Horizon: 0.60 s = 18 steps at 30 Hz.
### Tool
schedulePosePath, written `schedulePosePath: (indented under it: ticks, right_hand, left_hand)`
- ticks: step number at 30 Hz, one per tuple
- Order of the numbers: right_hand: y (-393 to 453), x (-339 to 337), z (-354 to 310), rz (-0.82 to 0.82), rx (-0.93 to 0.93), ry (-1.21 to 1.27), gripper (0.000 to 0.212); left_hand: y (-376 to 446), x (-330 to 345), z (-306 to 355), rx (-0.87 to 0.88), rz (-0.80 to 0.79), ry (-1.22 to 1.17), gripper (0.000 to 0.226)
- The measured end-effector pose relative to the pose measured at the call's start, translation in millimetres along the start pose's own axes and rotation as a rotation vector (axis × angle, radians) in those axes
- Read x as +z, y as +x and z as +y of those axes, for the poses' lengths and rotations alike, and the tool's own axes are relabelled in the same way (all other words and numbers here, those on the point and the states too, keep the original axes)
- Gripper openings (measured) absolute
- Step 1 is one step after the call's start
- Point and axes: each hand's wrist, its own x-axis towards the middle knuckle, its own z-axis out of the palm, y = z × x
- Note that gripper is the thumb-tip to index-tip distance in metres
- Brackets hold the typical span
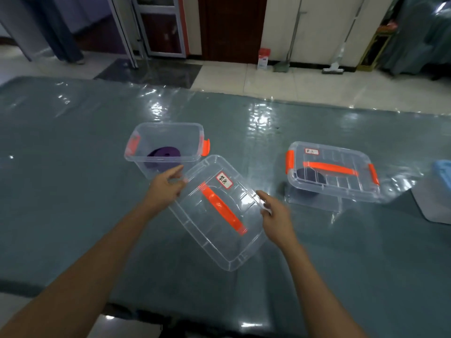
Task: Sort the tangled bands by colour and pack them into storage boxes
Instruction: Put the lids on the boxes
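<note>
Table (73, 142), hands (168, 186) gripping lid (219, 215)

Both hands (168, 185) fwd, fingers (262, 195) pinching.

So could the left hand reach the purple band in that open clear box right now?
Probably yes: the open clear plastic box has no lid, and the left hand is beside it, though it's holding the clear lid.

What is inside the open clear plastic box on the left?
The open clear plastic box holds a coiled purple band on its floor. The near wall's glare and the left hand mask the front corner, so anything else there cannot be seen.
</note>
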Motion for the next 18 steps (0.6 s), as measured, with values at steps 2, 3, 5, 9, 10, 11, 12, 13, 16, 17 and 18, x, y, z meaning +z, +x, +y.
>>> schedulePosePath:
  ticks: [2, 3, 5, 9, 10, 11, 12, 13, 16, 17, 18]
  right_hand:
    - [9.7, 11.9, -16.0, 0.008, -0.08, -0.063, 0.06]
    - [15.8, 18.9, -25.2, 0.023, -0.111, -0.085, 0.059]
    - [28.7, 34.9, -47.3, 0.071, -0.152, -0.124, 0.055]
    - [51.2, 77.0, -95.1, 0.195, -0.034, 0.01, 0.053]
    - [56.1, 87.2, -105.9, 0.211, 0.054, 0.085, 0.057]
    - [60.8, 97.8, -115.4, 0.211, 0.129, 0.151, 0.061]
    - [65.5, 108.6, -124.0, 0.206, 0.168, 0.198, 0.064]
    - [69.8, 119.4, -129.8, 0.196, 0.191, 0.232, 0.066]
    - [82.6, 148.2, -146.5, 0.173, 0.243, 0.279, 0.066]
    - [86.9, 155.1, -151.4, 0.174, 0.261, 0.278, 0.065]
    - [91.9, 160.0, -154.8, 0.182, 0.279, 0.258, 0.063]
  left_hand:
    - [4.5, -11.8, -9.0, 0.024, -0.075, 0.037, 0.048]
    - [8.6, -19.7, -15.1, 0.036, -0.076, 0.027, 0.046]
    - [21.4, -38.9, -26.8, 0.034, -0.027, -0.009, 0.045]
    - [53.2, -82.7, -47.4, -0.007, 0.115, -0.08, 0.045]
    - [61.1, -93.1, -50.6, -0.026, 0.157, -0.121, 0.046]
    - [68.4, -102.8, -52.9, -0.039, 0.191, -0.164, 0.049]
    - [75.3, -111.2, -55.0, -0.044, 0.213, -0.196, 0.052]
    - [82.8, -118.3, -58.2, -0.043, 0.226, -0.223, 0.052]
    - [101.9, -131.8, -65.6, -0.025, 0.214, -0.286, 0.054]
    - [105.7, -135.2, -66.2, -0.022, 0.212, -0.275, 0.054]
    - [110.4, -138.6, -68.0, -0.022, 0.211, -0.242, 0.053]
